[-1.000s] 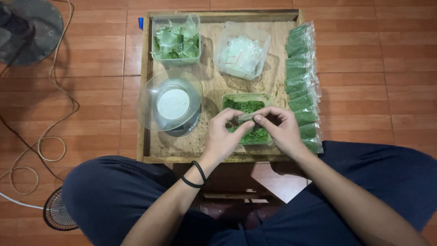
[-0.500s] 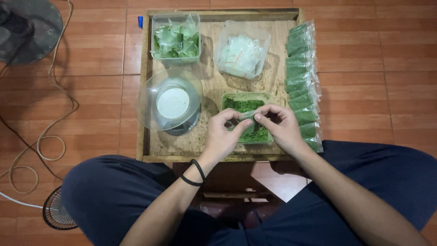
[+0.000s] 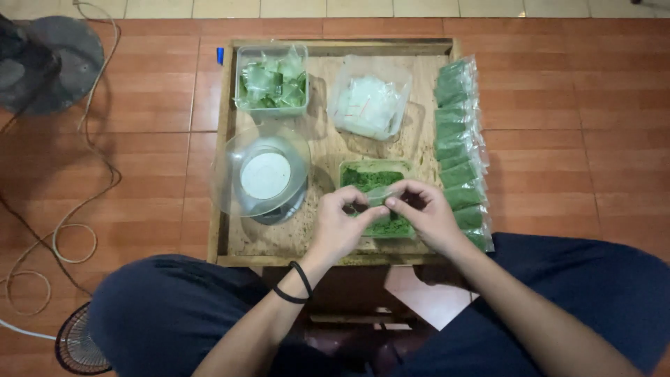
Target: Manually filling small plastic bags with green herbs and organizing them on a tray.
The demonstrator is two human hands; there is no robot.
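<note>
Small clear bag (image 3: 375, 197) held between both hands, long axis running left to right, ends toward each hand; too small to tell which end is the mouth. It sits directly above the tub of green powder (image 3: 377, 199), just below the fingertips.

Left hand (image 3: 340, 227): thumb and forefinger pinched shut on the bag's left end, other fingers curled. Right hand (image 3: 426, 215): thumb and forefinger pinched on the right end, remaining fingers loosely bent. Black band (image 3: 293, 283) on the left wrist.

Count, on the wooden tray (image 3: 279, 241):
- 1 tub of green powder, under the fingers
- 1 tub of small bags with green contents (image 3: 272, 79), far beyond the left fingers
- 1 tub of empty clear bags (image 3: 370, 105), beyond the fingers
- 1 clear bowl on a scale (image 3: 264, 174), just left of the left hand
- 1 row of filled green packets (image 3: 460, 146), right of the right hand; roughly nine, overlapping, exact count unclear.

Fan base (image 3: 49, 63) and cable (image 3: 70, 237) on the floor, well left.
</note>
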